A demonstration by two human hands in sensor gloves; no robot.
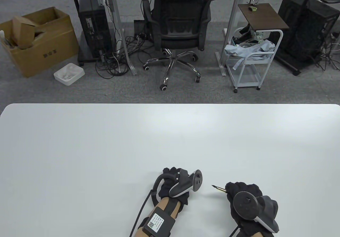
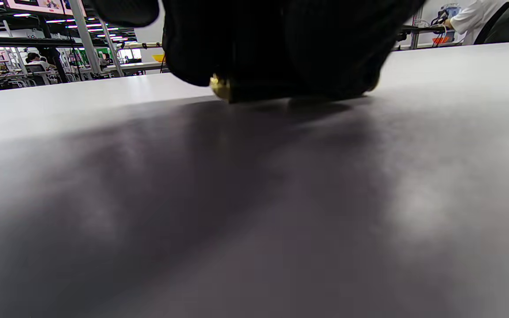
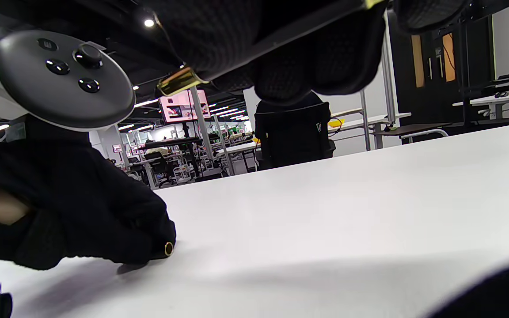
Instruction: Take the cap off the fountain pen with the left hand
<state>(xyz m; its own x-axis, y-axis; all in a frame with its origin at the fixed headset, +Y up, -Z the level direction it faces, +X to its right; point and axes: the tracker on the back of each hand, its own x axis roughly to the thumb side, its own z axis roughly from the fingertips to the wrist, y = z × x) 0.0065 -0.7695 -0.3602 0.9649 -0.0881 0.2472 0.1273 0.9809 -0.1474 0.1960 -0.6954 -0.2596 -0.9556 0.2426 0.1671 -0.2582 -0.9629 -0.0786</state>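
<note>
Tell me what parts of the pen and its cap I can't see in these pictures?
- Cap: only its gold-ringed end shows in both wrist views; the left hand covers the rest. In the table view it is hidden completely.
- Pen: in the table view only the nib end shows; the right hand hides the barrel.
- Nib tip: out of sight in the right wrist view.

Matt black knit cloth is seen on the left hand [image 1: 174, 185] and right hand [image 1: 245, 203], shiny gold metal on the fountain pen [image 1: 219, 189] nib and the fountain pen cap [image 3: 168, 249] rim, beneath them a smooth matt white table [image 1: 106, 146].
</note>
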